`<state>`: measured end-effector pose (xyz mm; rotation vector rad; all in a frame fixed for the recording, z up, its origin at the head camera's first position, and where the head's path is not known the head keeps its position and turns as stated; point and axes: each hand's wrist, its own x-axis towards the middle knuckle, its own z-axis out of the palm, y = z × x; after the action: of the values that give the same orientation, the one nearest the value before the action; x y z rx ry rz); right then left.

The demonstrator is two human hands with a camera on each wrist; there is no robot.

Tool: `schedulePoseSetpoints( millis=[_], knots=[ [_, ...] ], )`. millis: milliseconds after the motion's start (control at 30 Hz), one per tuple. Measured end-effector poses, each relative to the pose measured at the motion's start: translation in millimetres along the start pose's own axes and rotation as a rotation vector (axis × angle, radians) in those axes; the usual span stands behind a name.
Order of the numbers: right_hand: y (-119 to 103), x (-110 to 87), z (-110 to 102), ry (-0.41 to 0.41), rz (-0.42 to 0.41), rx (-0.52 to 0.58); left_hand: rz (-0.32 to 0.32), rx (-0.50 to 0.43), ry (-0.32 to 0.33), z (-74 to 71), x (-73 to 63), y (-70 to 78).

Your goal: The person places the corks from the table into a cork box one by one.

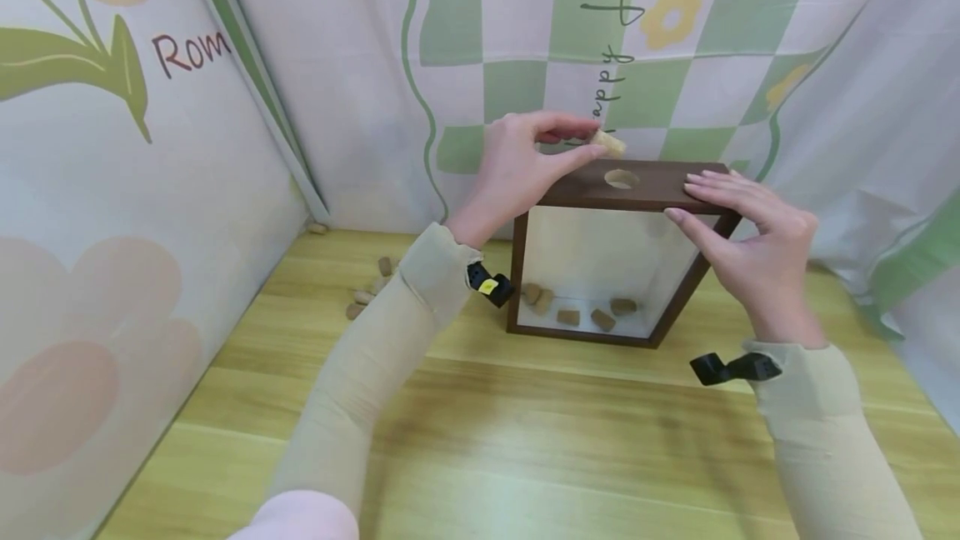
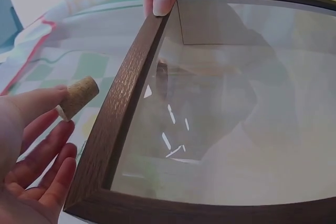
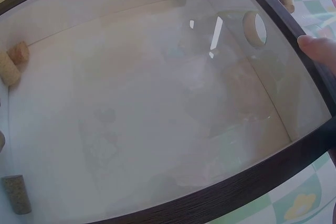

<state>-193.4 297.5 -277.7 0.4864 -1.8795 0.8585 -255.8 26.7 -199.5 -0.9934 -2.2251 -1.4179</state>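
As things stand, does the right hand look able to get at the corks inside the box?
Probably not. The right hand holds the box by its top, and the clear front panel seems to block the corks inside; the round hole looks too small for a hand.

Tan cork [image 1: 609, 144] tilted above upright brown-framed box [image 1: 652, 183]
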Motion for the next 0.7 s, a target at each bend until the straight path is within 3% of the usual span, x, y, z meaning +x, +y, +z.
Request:
schedulePoseSetpoints(
  millis=[167,300,500,700],
  knots=[
    [0,0.7,0,0.002,0.001,0.006,-0.031,0.087,-0.076,3.9,10.8,4.1],
    [0,0.2,0,0.0,-0.004,0.008,-0.018,0.138,-0.146,8.0,16.7,1.9],
    [-1,-0.4,-1,-0.002,-0.008,0.014,-0.011,0.126,-0.215,13.2,18.2,-2.8],
    [-1,-0.2,-2,0.001,-0.022,0.019,-0.033,0.096,-0.228,15.5,17.9,-4.3]
  ],
)
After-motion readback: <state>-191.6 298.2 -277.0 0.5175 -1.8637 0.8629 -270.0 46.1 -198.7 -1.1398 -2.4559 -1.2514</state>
